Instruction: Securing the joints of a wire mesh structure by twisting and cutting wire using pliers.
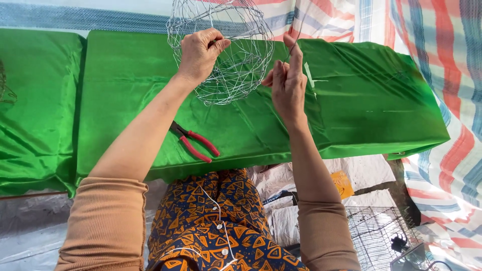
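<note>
Green padded bench [351, 100] spans the view; above its middle I see the round wire basket frame [221, 55] held in the air, open mesh, likely light, springy and easily bent. Left hand [198, 52] is curled over a rim wire, the stiffest place to hold. Right hand [287, 83] pinches a thin loose wire strand [296, 37] between thumb and forefinger; red-handled pliers [196, 141] lie untouched on the bench.

**Shiny wire, shiny cloth**

The wire basket [221, 55] is thin bare metal, silver and bright in the sun. The green cloth [351, 100] over the table looks smooth and glossy, like satin, with soft wrinkles. The pliers [193, 140] have dark metal tips and red handles that look like smooth plastic. The striped sheet [442, 75] looks like woven plastic. The sleeves [105, 221] are soft, matt, tan cloth.
</note>
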